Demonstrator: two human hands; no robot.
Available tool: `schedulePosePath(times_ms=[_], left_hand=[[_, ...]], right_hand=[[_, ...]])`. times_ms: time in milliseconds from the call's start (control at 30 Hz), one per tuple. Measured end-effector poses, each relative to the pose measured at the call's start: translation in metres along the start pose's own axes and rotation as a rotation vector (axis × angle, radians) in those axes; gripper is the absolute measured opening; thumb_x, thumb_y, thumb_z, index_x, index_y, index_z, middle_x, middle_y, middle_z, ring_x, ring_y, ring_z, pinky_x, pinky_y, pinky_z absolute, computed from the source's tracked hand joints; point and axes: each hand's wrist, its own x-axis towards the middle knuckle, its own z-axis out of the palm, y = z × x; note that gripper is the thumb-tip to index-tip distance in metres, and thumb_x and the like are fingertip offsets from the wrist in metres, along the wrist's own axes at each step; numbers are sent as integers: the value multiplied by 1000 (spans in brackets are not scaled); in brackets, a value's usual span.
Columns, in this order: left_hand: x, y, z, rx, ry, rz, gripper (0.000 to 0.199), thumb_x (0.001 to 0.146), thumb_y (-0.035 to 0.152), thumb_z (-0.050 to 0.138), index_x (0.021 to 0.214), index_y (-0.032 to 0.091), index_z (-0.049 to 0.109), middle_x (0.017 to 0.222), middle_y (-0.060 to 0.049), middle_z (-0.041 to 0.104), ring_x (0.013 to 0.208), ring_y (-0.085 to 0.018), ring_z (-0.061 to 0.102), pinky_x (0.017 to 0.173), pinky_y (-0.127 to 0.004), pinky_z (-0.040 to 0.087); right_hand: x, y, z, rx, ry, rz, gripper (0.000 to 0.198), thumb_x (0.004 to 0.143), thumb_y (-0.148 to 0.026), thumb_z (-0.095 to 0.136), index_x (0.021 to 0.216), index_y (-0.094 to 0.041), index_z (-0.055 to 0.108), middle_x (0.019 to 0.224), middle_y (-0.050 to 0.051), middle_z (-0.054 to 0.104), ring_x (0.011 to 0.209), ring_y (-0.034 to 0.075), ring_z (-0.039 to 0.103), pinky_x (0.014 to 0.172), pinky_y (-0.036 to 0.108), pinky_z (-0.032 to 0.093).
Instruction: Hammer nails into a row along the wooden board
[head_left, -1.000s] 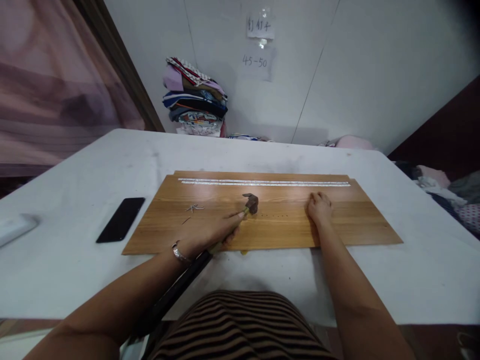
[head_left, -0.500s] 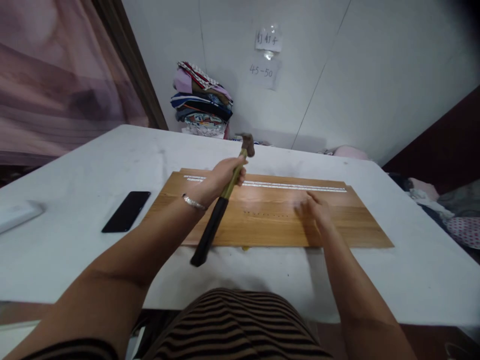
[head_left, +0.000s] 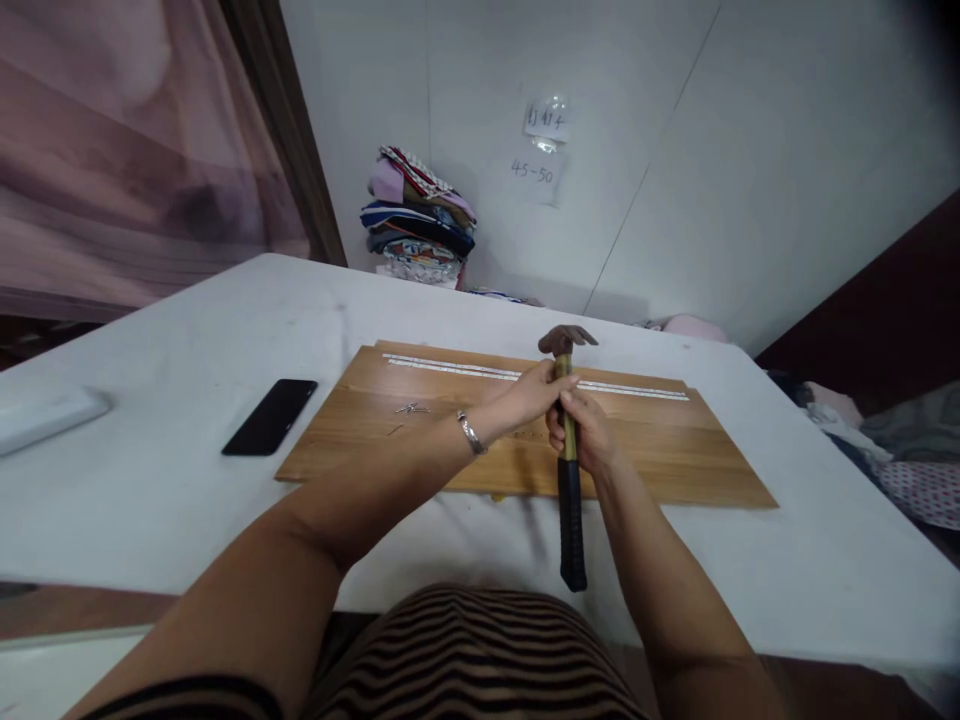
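Note:
A claw hammer (head_left: 571,520) with a yellow shaft and black grip is held over the wooden board (head_left: 660,460), its rusty head at the top. My left hand (head_left: 536,392), with a silver bracelet on its wrist, grips the shaft just below the head. Lower on the shaft, my right hand (head_left: 592,430) is closed round the yellow part. A small pile of nails (head_left: 411,408) lies on the board's left part, with a single nail (head_left: 395,430) nearby. My arms and hands partly hide a row of small dark marks on the board.
Two white measuring strips (head_left: 450,370) run along the board's far side. A black phone (head_left: 271,418) lies left of the board on the white table (head_left: 180,510). Folded clothes (head_left: 420,220) are stacked by the wall, and a white object (head_left: 52,418) sits far left.
My left hand has carried the hammer rightward, and the hammer is now more upright in view. My right hand has come in from the right and taken hold of the shaft. The nail pile is now uncovered.

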Motion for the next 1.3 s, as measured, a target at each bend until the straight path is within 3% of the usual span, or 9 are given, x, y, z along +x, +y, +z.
schedulePosePath(times_ms=[67,200,300,467,667,1100,1300], left_hand=[[-13,-5,-17,148,-40,44,36,96,53,58,87,19,62,78,-2,70,75,-18,67,73,-29,55],[-38,-39,-59,614,121,-7,34,100,44,48,79,20,62,84,-6,72,86,-25,67,87,-38,54],[-49,-80,-75,880,165,26,30,102,33,44,93,18,68,103,-13,75,103,-28,68,100,-41,50],[-55,-126,-72,1116,161,146,32,101,27,49,124,14,67,143,-18,64,137,-32,54,118,-47,40],[-53,-133,-69,1196,189,137,36,103,30,49,132,15,66,150,-16,61,143,-32,50,122,-49,35],[-54,-135,-68,1176,210,175,37,102,30,49,131,15,67,142,-17,65,138,-33,53,117,-49,39],[-55,-133,-69,1199,198,172,34,102,29,49,127,17,68,143,-15,65,138,-31,53,118,-48,39]], right_hand=[[-9,4,-8,-38,22,67,49,72,-61,83,88,-24,56,55,-10,44,38,6,34,33,20,29],[-35,11,-16,-23,39,214,50,71,-58,82,101,-24,60,55,-13,42,35,5,30,31,18,23],[-50,20,-12,-41,70,319,46,71,-53,81,98,-24,58,53,-13,40,34,6,31,32,19,23],[-56,37,0,-80,101,394,48,65,-51,84,91,-24,55,51,-14,40,36,6,34,35,20,26],[-49,48,10,-86,109,391,50,61,-55,85,79,-24,50,49,-13,41,37,5,33,35,20,26],[-50,54,17,-141,173,377,48,65,-54,81,88,-25,51,50,-13,45,33,6,33,33,19,21],[-50,54,22,-114,173,371,48,63,-54,82,83,-25,49,50,-13,46,33,5,33,32,19,21]])
